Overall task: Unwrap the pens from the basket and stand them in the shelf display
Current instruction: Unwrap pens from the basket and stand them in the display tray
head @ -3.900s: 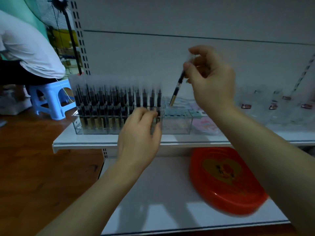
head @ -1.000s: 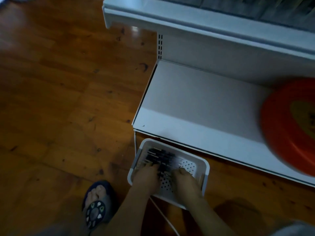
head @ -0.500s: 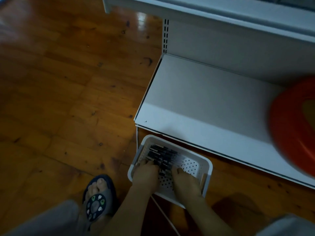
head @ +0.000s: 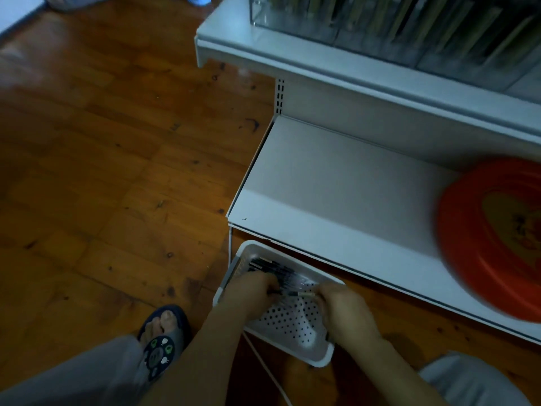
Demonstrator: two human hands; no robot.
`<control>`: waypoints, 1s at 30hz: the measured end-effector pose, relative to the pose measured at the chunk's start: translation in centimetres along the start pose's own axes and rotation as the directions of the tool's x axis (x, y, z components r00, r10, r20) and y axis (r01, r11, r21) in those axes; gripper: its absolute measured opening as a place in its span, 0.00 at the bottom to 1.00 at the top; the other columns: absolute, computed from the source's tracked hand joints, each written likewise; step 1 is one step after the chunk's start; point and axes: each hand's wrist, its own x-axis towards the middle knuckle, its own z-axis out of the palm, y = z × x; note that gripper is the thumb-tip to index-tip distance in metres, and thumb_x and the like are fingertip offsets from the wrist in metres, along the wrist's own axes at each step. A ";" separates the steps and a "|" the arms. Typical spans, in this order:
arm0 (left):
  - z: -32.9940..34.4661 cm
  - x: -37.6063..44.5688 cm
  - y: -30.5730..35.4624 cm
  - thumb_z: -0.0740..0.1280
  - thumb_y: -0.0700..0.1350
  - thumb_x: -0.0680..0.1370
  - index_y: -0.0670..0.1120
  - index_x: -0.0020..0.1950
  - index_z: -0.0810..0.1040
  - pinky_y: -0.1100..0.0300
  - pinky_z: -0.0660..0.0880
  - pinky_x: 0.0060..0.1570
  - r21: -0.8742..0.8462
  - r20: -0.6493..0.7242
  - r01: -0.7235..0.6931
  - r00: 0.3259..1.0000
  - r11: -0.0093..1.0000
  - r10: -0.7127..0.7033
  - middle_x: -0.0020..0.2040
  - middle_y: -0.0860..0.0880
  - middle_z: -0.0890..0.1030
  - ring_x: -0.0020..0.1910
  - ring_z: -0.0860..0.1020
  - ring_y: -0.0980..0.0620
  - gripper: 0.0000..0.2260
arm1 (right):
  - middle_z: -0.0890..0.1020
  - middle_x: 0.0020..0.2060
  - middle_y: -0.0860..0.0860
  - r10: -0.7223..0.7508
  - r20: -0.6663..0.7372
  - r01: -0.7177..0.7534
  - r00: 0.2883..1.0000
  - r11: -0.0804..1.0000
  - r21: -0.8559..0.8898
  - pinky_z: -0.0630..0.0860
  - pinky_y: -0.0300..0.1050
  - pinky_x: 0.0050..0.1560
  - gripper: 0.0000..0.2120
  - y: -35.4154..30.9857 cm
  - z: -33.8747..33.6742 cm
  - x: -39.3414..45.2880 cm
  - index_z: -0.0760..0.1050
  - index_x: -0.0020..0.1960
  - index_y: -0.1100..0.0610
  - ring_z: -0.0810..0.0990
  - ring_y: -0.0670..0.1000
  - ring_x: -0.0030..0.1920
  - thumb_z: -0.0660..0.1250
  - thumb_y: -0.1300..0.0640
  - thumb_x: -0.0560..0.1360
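Down on the wooden floor (head: 117,171), both hands are in the white basket (head: 292,326). The left hand (head: 248,294) curls around a pen (head: 292,293), the right hand (head: 342,309) pinches its other end. More pens (head: 275,269) lie behind. No writing is legible on the red plate (head: 491,235).

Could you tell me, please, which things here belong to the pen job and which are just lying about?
Part of the job:
- white basket on the floor
- wrapped pens in it
- pen held between left hand and right hand
- clear shelf display on the upper shelf

Just lying about:
- red tray on the lower shelf
- white cord on the floor
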 end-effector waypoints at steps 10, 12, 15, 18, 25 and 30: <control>-9.8 -4.8 7.3 0.74 0.41 0.75 0.42 0.52 0.79 0.59 0.80 0.45 -0.755 -0.116 -0.142 0.990 0.640 0.082 0.44 0.42 0.85 0.42 0.84 0.49 0.08 | 0.84 0.38 0.42 0.166 -0.068 -0.120 0.984 0.889 0.441 0.77 0.38 0.43 0.02 0.0 -8.0 -3.9 0.80 0.47 0.46 0.81 0.41 0.40 0.71 0.53 0.76; -11.0 -6.2 9.3 0.73 0.40 0.76 0.40 0.52 0.80 0.56 0.80 0.49 -0.829 -0.179 -0.197 0.980 0.523 0.086 0.45 0.41 0.85 0.44 0.83 0.47 0.07 | 0.84 0.35 0.46 0.191 -0.090 -0.110 0.977 0.823 0.557 0.74 0.36 0.39 0.03 -1.2 -9.7 -4.8 0.80 0.44 0.49 0.80 0.42 0.36 0.73 0.56 0.75; -11.8 -7.6 12.3 0.71 0.43 0.78 0.43 0.53 0.82 0.54 0.80 0.54 -0.802 -0.238 -0.261 0.965 0.538 0.113 0.46 0.45 0.86 0.48 0.84 0.46 0.06 | 0.83 0.36 0.54 0.196 -0.108 -0.073 0.975 0.735 0.674 0.71 0.37 0.34 0.04 -2.9 -12.3 -6.1 0.80 0.43 0.53 0.76 0.45 0.30 0.72 0.59 0.75; -12.3 -9.1 15.2 0.66 0.44 0.81 0.45 0.55 0.81 0.55 0.79 0.56 -0.751 -0.259 -0.327 0.945 0.574 0.200 0.49 0.49 0.86 0.49 0.84 0.50 0.06 | 0.83 0.35 0.55 0.206 -0.150 -0.043 0.967 0.711 0.702 0.71 0.37 0.32 0.05 -4.0 -14.8 -7.3 0.79 0.42 0.53 0.74 0.43 0.26 0.73 0.58 0.75; -15.2 -11.5 20.7 0.65 0.42 0.82 0.47 0.59 0.82 0.68 0.76 0.46 -0.597 -0.428 -0.516 0.853 0.614 0.300 0.43 0.53 0.85 0.45 0.83 0.59 0.09 | 0.84 0.39 0.41 0.238 -0.476 0.139 0.847 0.764 0.631 0.79 0.44 0.43 0.06 -4.8 -22.6 -9.6 0.82 0.47 0.46 0.83 0.46 0.39 0.72 0.57 0.76; -17.5 -11.8 24.2 0.65 0.45 0.82 0.51 0.59 0.83 0.61 0.78 0.48 -0.336 -0.509 -0.671 0.720 0.661 0.472 0.45 0.53 0.84 0.45 0.82 0.58 0.10 | 0.84 0.48 0.39 0.220 -0.656 0.343 0.722 0.710 0.615 0.80 0.39 0.48 0.17 -5.8 -28.7 -9.4 0.76 0.62 0.42 0.83 0.44 0.49 0.72 0.56 0.76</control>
